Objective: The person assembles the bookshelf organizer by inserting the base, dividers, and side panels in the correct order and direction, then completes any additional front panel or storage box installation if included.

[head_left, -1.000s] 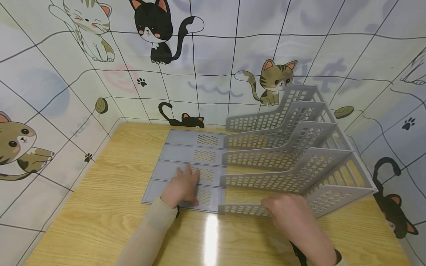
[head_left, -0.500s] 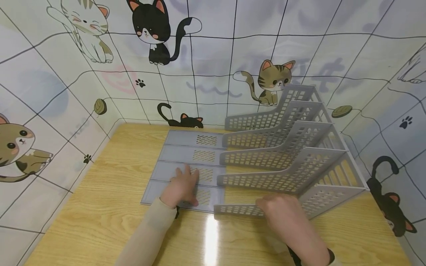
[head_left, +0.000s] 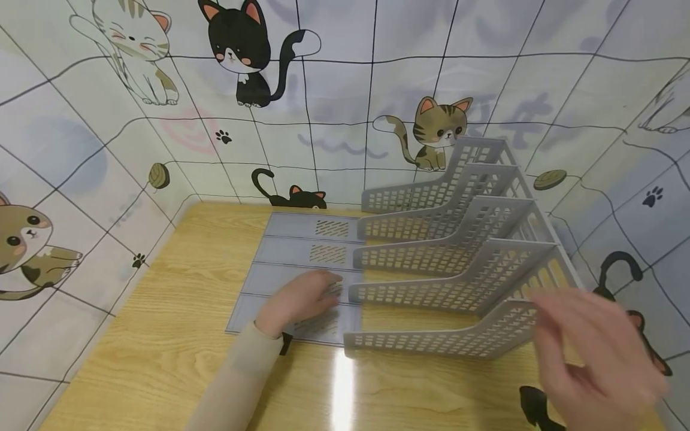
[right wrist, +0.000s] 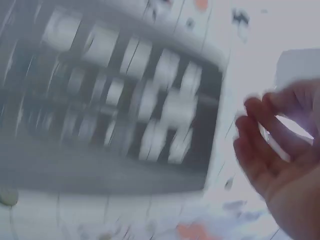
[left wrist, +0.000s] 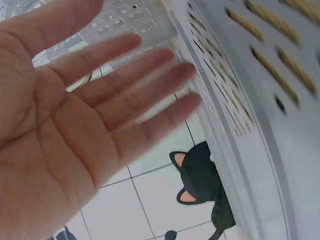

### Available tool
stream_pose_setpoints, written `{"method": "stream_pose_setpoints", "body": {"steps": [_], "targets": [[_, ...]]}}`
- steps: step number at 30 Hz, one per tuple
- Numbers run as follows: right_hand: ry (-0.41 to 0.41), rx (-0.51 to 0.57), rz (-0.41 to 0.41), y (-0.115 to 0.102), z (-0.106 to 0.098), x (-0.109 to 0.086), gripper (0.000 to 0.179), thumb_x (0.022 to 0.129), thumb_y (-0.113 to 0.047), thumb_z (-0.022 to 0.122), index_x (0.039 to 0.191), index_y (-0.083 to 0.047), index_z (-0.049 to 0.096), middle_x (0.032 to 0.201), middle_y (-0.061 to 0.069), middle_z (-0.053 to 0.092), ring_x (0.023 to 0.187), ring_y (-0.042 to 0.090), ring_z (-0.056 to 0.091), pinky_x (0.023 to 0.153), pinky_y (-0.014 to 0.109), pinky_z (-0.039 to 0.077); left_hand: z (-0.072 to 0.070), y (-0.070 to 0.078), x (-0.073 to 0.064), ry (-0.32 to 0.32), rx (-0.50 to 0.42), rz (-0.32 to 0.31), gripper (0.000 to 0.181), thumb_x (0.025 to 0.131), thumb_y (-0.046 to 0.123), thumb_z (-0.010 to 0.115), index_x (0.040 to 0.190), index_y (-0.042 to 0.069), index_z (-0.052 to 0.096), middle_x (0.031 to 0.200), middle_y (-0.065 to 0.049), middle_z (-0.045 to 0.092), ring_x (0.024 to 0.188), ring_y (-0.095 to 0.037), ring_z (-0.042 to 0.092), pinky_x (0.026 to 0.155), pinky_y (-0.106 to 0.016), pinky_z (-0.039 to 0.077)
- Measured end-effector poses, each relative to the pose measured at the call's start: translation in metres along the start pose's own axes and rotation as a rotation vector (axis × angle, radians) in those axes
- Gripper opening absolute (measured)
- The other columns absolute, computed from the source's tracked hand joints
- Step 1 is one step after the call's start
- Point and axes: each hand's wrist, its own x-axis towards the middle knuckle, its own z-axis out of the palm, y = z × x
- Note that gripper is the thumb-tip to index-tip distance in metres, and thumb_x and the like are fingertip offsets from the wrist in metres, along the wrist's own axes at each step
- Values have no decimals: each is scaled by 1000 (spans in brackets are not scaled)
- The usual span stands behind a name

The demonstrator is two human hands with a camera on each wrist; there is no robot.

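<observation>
A grey perforated file rack [head_left: 512, 323] with several upright dividers stands on the table's right side. Against its left side lies a flat grey slatted panel [head_left: 288, 224], marked by thin seams and slanted slots. My left hand [head_left: 299, 299] is over the panel's near part, beside the divider ends. In the left wrist view its fingers [left wrist: 132, 100] are spread and fairly straight, near the slotted panel [left wrist: 305, 130]; contact is unclear. My right hand [head_left: 598, 359] is off the rack's near right corner, blurred. The right wrist view shows its fingers loosely bent and holding nothing, apart from the rack [right wrist: 125, 172].
The wooden table [head_left: 178, 299] extends left of the panel and in front of the rack. A cat-print sheet [head_left: 345, 90] surrounds the back and both sides, close behind the rack. A bright reflection falls on the near tabletop.
My right hand has let go of the rack's near divider and moved right. My left hand has turned and shifted slightly right over the panel. The rack shifted slightly left, toward the panel.
</observation>
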Motion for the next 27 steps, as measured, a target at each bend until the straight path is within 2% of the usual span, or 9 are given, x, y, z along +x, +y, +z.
{"method": "stream_pose_setpoints", "body": {"steps": [1, 3, 4, 7, 8, 10, 14, 21, 27], "targets": [[62, 2, 78, 6, -4, 3, 21, 94, -2, 62, 89, 14, 75, 85, 18, 75, 79, 14, 63, 79, 10, 48, 0, 2, 2, 11, -23, 22, 46, 101, 22, 68, 141, 0, 60, 141, -14, 64, 133, -32, 58, 113, -46, 45], [169, 49, 252, 20, -10, 3, 16, 91, 6, 62, 93, 16, 75, 95, 12, 78, 88, 13, 66, 82, 12, 50, 1, 5, 7, 33, -67, 63, 40, 102, 20, 67, 137, 1, 64, 136, -12, 67, 128, -30, 61, 110, -44, 48], [161, 43, 364, 29, -15, 3, 16, 93, 7, 62, 99, 16, 74, 101, 9, 78, 92, 10, 66, 81, 12, 50, 2, 6, 9, 41, -84, 77, 36, 102, 20, 66, 134, 2, 67, 133, -10, 69, 125, -28, 64, 107, -43, 51], [24, 87, 710, 54, -27, -3, 23, 101, -1, 62, 117, 12, 72, 115, 1, 74, 101, 12, 65, 80, 11, 51, 7, 6, 18, 48, -126, 121, 20, 102, 18, 66, 116, 6, 73, 114, -4, 75, 106, -19, 70, 94, -36, 57], [-20, 166, 796, 62, -30, -5, 26, 102, -2, 61, 124, 12, 69, 121, 4, 71, 108, 16, 64, 88, 14, 53, 9, 5, 21, 44, -133, 135, 13, 102, 17, 66, 106, 8, 74, 105, -2, 75, 98, -16, 70, 88, -33, 58], [-107, 291, 925, 77, -35, -11, 34, 105, -5, 56, 136, 9, 62, 133, 8, 64, 113, 17, 62, 86, 13, 54, 14, 3, 24, 39, -137, 154, 16, 101, 16, 67, 86, 12, 67, 83, 5, 68, 79, -8, 64, 74, -26, 55], [-172, 625, 953, 95, -42, -20, 42, 107, 2, 47, 148, 12, 45, 148, 12, 50, 123, 19, 59, 89, 17, 55, 17, 3, 26, 46, -115, 165, 38, 99, 14, 69, 68, 16, 49, 64, 9, 48, 61, -5, 45, 60, -24, 43], [-177, 605, 956, 98, -43, -21, 43, 108, -2, 48, 149, 10, 46, 152, 11, 50, 128, 20, 57, 93, 15, 52, 16, 4, 28, 61, -99, 194, 38, 98, 12, 70, 67, 17, 50, 64, 10, 49, 59, -5, 43, 60, -24, 43], [-198, 627, 929, 95, -41, -15, 43, 108, 0, 46, 150, 12, 43, 150, 13, 55, 133, 22, 55, 98, 17, 51, 12, 3, 28, 39, -127, 233, 32, 98, 8, 70, 68, 10, 57, 64, 9, 49, 59, -5, 41, 60, -24, 41]]}}
